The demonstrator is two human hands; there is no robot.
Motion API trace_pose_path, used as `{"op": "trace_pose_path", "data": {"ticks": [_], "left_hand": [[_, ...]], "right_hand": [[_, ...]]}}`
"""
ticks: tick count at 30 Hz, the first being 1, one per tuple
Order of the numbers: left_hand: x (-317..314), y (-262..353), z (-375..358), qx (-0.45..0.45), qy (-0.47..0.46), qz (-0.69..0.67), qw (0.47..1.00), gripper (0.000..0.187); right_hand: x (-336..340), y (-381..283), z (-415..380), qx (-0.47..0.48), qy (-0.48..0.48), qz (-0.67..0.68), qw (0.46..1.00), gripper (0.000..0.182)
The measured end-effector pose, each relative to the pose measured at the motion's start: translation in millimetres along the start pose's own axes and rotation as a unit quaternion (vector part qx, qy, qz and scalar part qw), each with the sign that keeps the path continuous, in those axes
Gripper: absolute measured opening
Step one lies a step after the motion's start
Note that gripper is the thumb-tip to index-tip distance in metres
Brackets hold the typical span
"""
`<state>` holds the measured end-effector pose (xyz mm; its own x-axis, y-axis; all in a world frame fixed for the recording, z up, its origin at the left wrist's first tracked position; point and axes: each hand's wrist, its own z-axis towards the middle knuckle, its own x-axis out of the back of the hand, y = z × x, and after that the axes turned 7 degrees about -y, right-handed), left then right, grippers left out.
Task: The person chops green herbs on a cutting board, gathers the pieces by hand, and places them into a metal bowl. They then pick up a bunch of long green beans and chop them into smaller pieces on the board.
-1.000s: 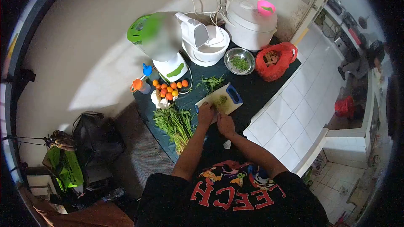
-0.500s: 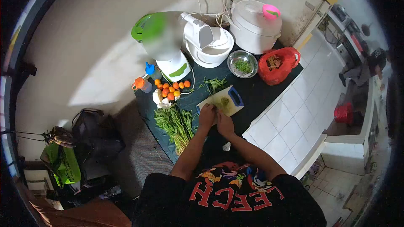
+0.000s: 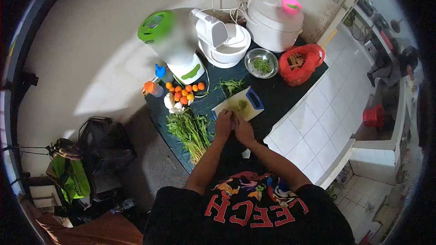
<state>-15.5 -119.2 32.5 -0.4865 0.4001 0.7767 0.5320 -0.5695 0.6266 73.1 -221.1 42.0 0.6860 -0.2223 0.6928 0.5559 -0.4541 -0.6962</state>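
Over the near edge of a white cutting board [image 3: 222,106] with a blue handle, my left hand [image 3: 224,121] and my right hand [image 3: 244,130] are close together with fingers closed. Something narrow and greyish shows between them, too small to name; what each hand holds is hidden. A small heap of chopped green bits [image 3: 242,104] lies on the board, just beyond my fingers. Loose green leaves [image 3: 232,86] are at the board's far left corner. Left of my left hand lies a big bunch of leafy greens [image 3: 187,131], stems toward me.
Tomatoes [image 3: 184,93], white bulbs [image 3: 172,104] and capped bottles [image 3: 152,89] stand left. Behind are a blender [image 3: 188,70], a stand mixer [image 3: 211,31], a rice cooker [image 3: 274,27], a steel bowl [image 3: 261,63] of chopped greens and a red bag [image 3: 295,75]. A person [image 3: 402,66] is far right.
The view has shifted slightly. Both hands stay together at the board's near edge, with only a small change in the fingers; the greyish thing between them shows a little more.
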Motion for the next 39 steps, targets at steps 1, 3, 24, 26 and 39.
{"op": "trace_pose_path", "data": {"ticks": [1,3,24,26,39], "left_hand": [[-2,-2,-1,-0.01,0.015,-0.006,1.0,0.018],[-2,-5,1,-0.006,0.005,-0.01,1.0,0.018],[1,1,8,-0.025,0.0,0.053,0.998,0.018],[-1,1,6,-0.034,0.009,0.05,0.998,0.018],[1,-2,5,-0.075,-0.002,0.106,0.991,0.018]], "right_hand": [[6,-6,-7,-0.021,-0.024,-0.001,0.999,0.042],[14,-13,-14,-0.044,-0.046,-0.005,0.998,0.041],[1,8,-3,-0.019,-0.013,-0.066,0.998,0.043],[2,10,3,0.008,0.017,0.005,1.0,0.044],[13,-8,-18,-0.037,-0.005,0.005,0.999,0.042]]}}
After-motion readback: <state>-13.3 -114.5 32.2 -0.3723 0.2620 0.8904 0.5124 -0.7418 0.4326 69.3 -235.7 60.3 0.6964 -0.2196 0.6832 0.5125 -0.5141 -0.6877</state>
